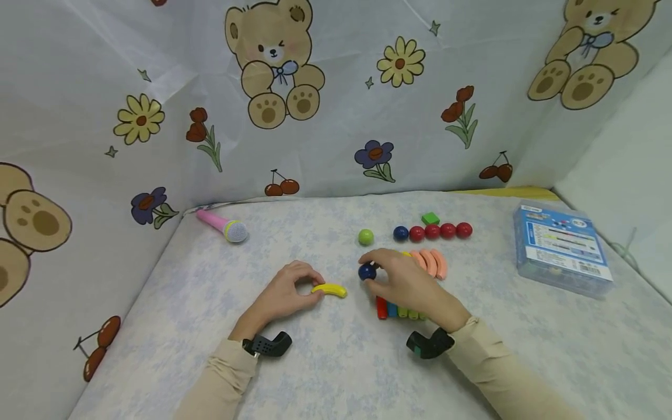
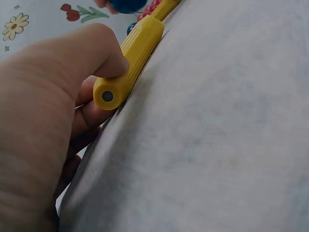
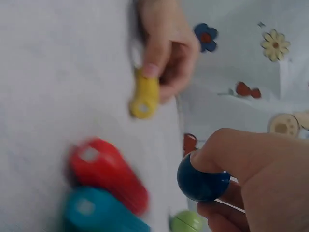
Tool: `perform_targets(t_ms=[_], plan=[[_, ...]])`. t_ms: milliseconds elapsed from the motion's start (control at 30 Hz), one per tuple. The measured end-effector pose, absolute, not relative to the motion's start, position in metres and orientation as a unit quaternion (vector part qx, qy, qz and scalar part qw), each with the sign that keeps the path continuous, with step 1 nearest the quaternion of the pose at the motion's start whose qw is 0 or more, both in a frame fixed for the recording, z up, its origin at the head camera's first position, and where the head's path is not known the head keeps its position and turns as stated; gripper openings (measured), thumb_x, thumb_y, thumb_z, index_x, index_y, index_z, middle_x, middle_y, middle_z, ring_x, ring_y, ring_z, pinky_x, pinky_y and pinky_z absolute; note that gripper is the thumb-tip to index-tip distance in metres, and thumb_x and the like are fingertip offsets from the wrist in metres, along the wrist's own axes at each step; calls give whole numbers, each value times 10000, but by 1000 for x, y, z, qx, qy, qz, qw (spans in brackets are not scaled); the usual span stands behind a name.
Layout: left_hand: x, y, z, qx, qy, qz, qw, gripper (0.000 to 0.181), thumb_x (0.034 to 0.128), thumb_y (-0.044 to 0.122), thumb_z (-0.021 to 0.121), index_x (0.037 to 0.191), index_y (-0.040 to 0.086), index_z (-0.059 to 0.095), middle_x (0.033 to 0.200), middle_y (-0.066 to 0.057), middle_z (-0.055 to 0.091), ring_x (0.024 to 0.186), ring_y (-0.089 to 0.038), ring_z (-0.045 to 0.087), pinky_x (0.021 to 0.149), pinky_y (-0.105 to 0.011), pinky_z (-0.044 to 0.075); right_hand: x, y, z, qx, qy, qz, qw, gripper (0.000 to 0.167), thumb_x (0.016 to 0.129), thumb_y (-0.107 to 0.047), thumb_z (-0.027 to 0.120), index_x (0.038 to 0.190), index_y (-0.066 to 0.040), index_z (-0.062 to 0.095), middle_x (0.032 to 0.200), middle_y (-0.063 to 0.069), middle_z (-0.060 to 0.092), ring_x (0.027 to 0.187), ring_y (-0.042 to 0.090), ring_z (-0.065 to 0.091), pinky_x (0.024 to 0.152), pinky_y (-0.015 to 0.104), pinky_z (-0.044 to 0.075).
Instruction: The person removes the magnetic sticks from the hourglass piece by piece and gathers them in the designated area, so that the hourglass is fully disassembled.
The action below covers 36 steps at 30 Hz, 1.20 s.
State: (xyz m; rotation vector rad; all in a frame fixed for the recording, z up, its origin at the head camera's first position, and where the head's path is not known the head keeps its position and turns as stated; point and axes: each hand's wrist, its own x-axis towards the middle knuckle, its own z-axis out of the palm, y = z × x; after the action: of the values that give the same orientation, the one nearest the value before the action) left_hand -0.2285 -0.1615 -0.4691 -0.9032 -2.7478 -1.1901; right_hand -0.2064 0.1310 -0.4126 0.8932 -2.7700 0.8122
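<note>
My left hand (image 1: 289, 291) pinches one end of a yellow curved magnetic rod (image 1: 332, 290) between thumb and fingers, low over the cloth. In the left wrist view a grey magnet shows in the end of the yellow rod (image 2: 137, 53). To the right, my right hand (image 1: 406, 284) holds a dark blue ball (image 1: 367, 271) in its fingertips; the right wrist view shows the thumb against that blue ball (image 3: 202, 182). A gap separates rod and ball. Beneath the right hand lie a red rod (image 1: 381, 308), a blue rod (image 1: 392, 310) and several green rods (image 1: 403, 313), partly hidden.
Beyond the right hand are several pink curved rods (image 1: 433, 263), a green ball (image 1: 366, 237), a second blue ball (image 1: 401, 234), several red balls (image 1: 433, 231) and a green block (image 1: 430, 218). A pink toy microphone (image 1: 212, 220) lies back left, a plastic box (image 1: 564, 248) right.
</note>
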Motion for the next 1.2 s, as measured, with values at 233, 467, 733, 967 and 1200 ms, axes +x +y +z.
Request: perform_targets(t_ms=[233, 467, 733, 967, 1200], plan=[[-229, -161, -470, -286, -883, -372, 5, 147, 880, 229, 826, 995, 266, 742, 949, 154, 651, 997, -89, 575, 947, -373, 488, -250, 156, -401, 209, -939, 267, 58, 374, 914, -172, 788, 1254, -48, 691, 1244, 128, 697, 1062, 314, 674, 919, 471, 582], [-227, -162, -470, -285, -884, -371, 4, 144, 886, 245, 822, 1002, 269, 740, 956, 151, 650, 998, -92, 574, 944, -371, 495, -285, 163, -408, 185, -955, 229, 32, 397, 938, -204, 768, 1300, -62, 686, 1327, 150, 679, 1262, 371, 568, 1060, 547, 489], [-229, -162, -469, -294, -879, -375, 5, 152, 885, 241, 822, 1010, 264, 740, 943, 140, 656, 996, -91, 568, 946, -364, 485, -298, 164, -418, 204, -961, 185, 33, 394, 934, -199, 770, 1288, -42, 693, 1259, 154, 716, 1218, 389, 584, 1049, 566, 470], [-229, -162, -470, -304, -879, -368, 20, 181, 889, 257, 825, 1052, 289, 753, 947, 163, 656, 989, -68, 573, 945, -348, 487, -293, 162, -417, 201, -962, 179, 38, 448, 941, -212, 765, 1350, -68, 650, 1383, 159, 649, 1345, 409, 496, 1130, 603, 386], [-229, -163, -469, -313, -877, -364, 20, 227, 878, 163, 810, 1079, 257, 765, 1029, 142, 695, 1037, -89, 583, 967, -364, 486, -259, 145, -415, 265, -928, 240, 103, 375, 913, -146, 793, 1265, -65, 695, 1298, 102, 698, 1262, 346, 554, 1061, 544, 472]])
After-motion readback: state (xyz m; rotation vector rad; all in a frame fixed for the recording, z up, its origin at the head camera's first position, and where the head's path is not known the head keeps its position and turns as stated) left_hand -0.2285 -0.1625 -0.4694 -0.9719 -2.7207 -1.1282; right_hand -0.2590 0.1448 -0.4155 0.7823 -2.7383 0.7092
